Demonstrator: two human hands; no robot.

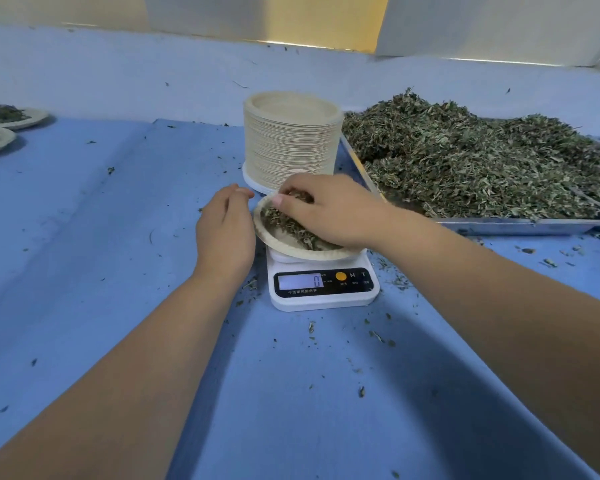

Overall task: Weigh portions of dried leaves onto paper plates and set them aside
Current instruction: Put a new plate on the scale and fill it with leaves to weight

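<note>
Filling a portion on the scale point(323, 301), judging by the layout: paper plate point(291, 250) sitting on the platform, seemingly tipped up at its left rim, with dried leaves point(291, 226) spread across it. Reaching in from the right with the right hand point(329, 209), fingers curled down round a clump of those leaves at the plate's far edge, either dropping it or lifting some off; cannot tell which. Left hand point(226, 230) just beside the plate's left rim, fingers fairly straight and together, gripping nothing; touching the rim or only close to it, hard to say. Reads 0 on the display point(300, 281) despite the leaves, so probably not bearing fully on the platform, or not yet settled. Calls next for letting go of the clump, taking both hands clear and waiting for a steady figure; then adding pinches from the loose heap point(465, 161) on the metal tray point(520, 225) at right, or taking some back. Once on weight, means lifting the plate level by its rim and carrying it left across the blue table cover point(101, 237) to the filled plates point(14, 116) at far left, well apart from the scale. After that, pulling a fresh one from the stack of plates point(290, 143) just behind the scale.
</note>
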